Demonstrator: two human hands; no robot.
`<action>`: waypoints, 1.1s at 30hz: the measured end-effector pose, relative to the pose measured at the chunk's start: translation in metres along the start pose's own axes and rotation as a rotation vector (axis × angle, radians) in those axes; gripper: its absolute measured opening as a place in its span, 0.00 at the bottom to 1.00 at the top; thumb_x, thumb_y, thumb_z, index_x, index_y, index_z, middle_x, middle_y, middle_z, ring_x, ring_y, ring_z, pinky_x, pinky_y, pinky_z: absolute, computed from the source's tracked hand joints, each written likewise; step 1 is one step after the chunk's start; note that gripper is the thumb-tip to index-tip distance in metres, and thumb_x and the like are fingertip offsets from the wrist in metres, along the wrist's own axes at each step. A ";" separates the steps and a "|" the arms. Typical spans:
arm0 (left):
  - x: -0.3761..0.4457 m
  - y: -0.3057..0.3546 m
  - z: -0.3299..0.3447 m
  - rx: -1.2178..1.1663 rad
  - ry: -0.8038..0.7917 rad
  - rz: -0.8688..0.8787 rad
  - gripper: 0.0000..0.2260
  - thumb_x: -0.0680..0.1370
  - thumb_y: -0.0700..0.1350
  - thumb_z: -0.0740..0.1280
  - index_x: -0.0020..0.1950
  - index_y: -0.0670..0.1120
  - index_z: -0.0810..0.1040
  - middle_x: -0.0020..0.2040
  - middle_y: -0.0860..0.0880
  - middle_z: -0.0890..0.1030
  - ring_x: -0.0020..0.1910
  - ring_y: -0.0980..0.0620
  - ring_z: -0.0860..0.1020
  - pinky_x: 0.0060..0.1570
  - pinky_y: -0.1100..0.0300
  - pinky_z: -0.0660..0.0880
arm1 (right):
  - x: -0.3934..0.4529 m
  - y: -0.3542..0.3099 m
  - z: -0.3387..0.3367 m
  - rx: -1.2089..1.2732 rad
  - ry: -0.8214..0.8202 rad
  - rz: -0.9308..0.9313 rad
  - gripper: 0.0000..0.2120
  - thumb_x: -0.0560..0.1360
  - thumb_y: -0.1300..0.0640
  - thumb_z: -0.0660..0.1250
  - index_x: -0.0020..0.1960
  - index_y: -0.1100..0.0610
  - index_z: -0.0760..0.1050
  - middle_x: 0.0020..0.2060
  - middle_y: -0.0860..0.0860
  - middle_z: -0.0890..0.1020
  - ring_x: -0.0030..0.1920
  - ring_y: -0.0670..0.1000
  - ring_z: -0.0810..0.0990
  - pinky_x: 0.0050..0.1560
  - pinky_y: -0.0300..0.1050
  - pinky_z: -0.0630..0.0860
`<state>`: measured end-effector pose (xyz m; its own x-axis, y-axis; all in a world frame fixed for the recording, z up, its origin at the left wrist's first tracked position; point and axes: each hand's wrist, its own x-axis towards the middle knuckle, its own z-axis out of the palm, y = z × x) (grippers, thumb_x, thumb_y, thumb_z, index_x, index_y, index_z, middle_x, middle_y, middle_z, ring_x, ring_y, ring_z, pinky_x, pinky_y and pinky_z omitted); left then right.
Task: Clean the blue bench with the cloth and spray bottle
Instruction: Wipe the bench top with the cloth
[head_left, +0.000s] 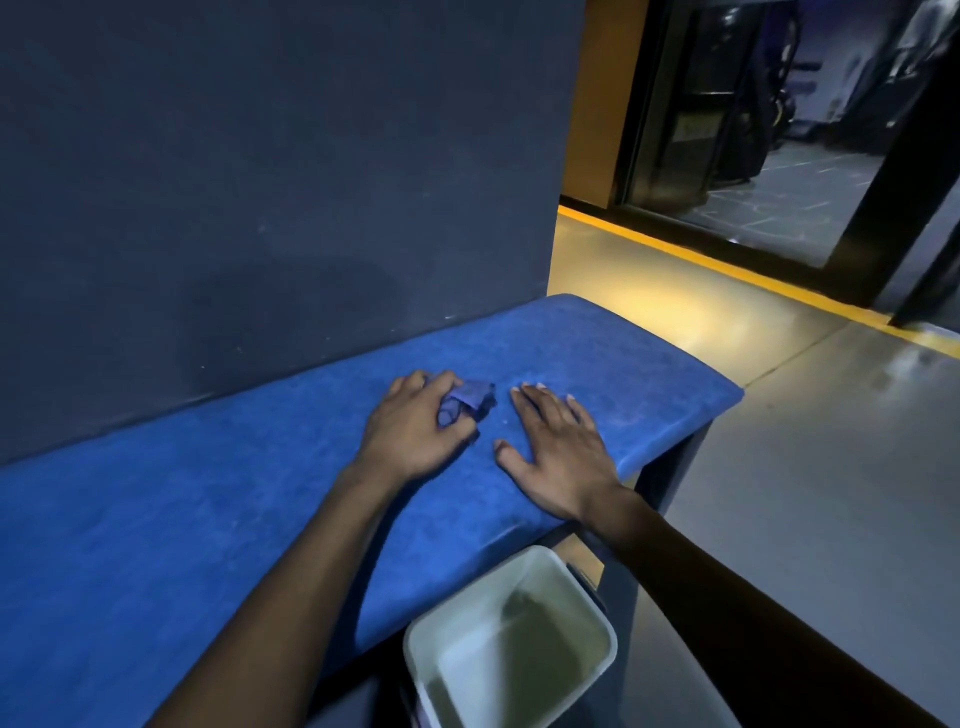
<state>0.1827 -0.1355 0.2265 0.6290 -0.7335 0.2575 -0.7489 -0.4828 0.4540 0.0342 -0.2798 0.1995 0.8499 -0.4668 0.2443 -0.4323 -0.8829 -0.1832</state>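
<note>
Wall (260, 182): dark grey, matte, filling the upper left of the frame. Bench (182, 519): blue, plush nap, rounded corner, running from lower left to centre right, set against the wall. Bin (415, 644): pale, square, smooth, open-topped, at bottom centre below the bench's front edge. Right hand (556, 457): laid flat on the bench, fingers spread wide, nothing held. Left hand (415, 431): fingers curled around the cloth (470, 397). Cloth: small, blue, crumpled, bunched under the fingertips, one end poking out toward the right hand, resting on the bench at frame centre.
</note>
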 end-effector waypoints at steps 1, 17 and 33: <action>-0.013 -0.007 -0.004 -0.014 -0.017 0.036 0.21 0.69 0.60 0.68 0.61 0.58 0.75 0.58 0.54 0.77 0.62 0.50 0.74 0.58 0.55 0.72 | 0.000 0.000 0.000 -0.003 -0.001 -0.003 0.37 0.79 0.35 0.51 0.83 0.52 0.52 0.82 0.48 0.56 0.82 0.47 0.49 0.82 0.53 0.45; -0.043 -0.037 -0.025 -0.072 -0.101 0.149 0.24 0.65 0.60 0.67 0.61 0.62 0.76 0.58 0.58 0.78 0.59 0.54 0.75 0.62 0.58 0.72 | -0.001 -0.002 -0.005 -0.004 -0.010 -0.004 0.35 0.80 0.39 0.53 0.83 0.52 0.51 0.82 0.48 0.55 0.82 0.46 0.48 0.82 0.51 0.44; -0.046 -0.058 -0.049 -0.097 -0.319 0.529 0.22 0.69 0.50 0.74 0.63 0.60 0.80 0.68 0.60 0.75 0.69 0.58 0.73 0.69 0.65 0.67 | 0.000 -0.001 -0.001 -0.004 0.003 -0.003 0.37 0.77 0.37 0.47 0.83 0.52 0.53 0.82 0.49 0.58 0.82 0.47 0.51 0.81 0.53 0.46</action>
<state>0.2074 -0.0509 0.2299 0.0740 -0.9754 0.2077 -0.9100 0.0192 0.4141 0.0340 -0.2793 0.2002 0.8501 -0.4647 0.2477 -0.4313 -0.8843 -0.1787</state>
